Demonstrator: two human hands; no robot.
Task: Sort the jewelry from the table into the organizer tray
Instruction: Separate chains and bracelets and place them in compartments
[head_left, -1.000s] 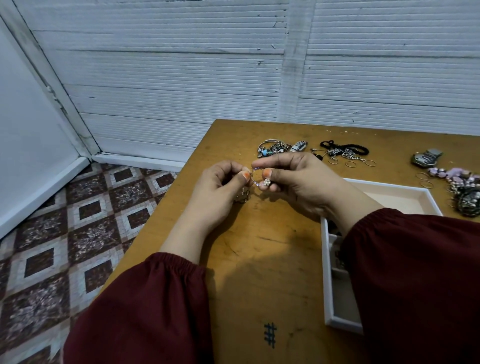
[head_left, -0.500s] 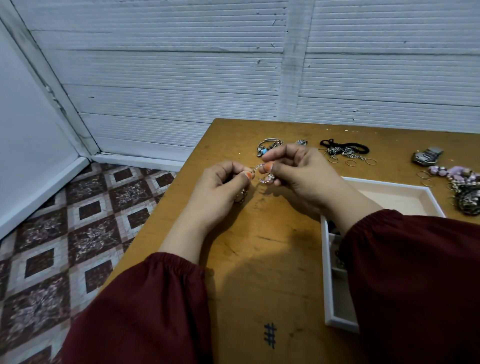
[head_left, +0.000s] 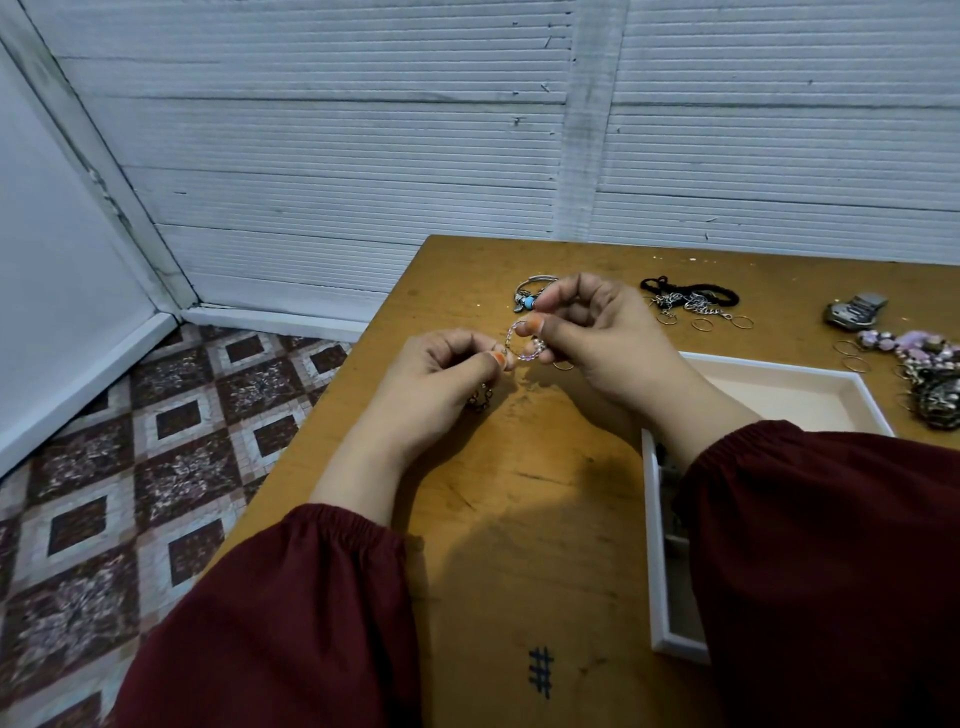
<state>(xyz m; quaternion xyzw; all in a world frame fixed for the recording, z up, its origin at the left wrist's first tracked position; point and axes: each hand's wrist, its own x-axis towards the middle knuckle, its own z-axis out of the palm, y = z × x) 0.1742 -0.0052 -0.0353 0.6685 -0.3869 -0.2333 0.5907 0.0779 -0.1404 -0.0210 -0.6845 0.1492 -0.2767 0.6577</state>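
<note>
A small beaded bracelet is pinched between the left hand and the right hand above the table.

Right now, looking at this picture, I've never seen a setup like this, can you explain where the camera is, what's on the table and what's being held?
There is no machine here: these are a person's two bare hands in dark red sleeves. The picture comes from a camera worn on the head, looking forward and down. The left hand and right hand both pinch a small loop of pale pink beads above the brown wooden table. The white organizer tray sits to the right, partly hidden by the right sleeve. Toward the far side lie loose pieces: a silver bangle with a blue charm, a black cord, thin metal rings and pink beaded jewelry.
</note>
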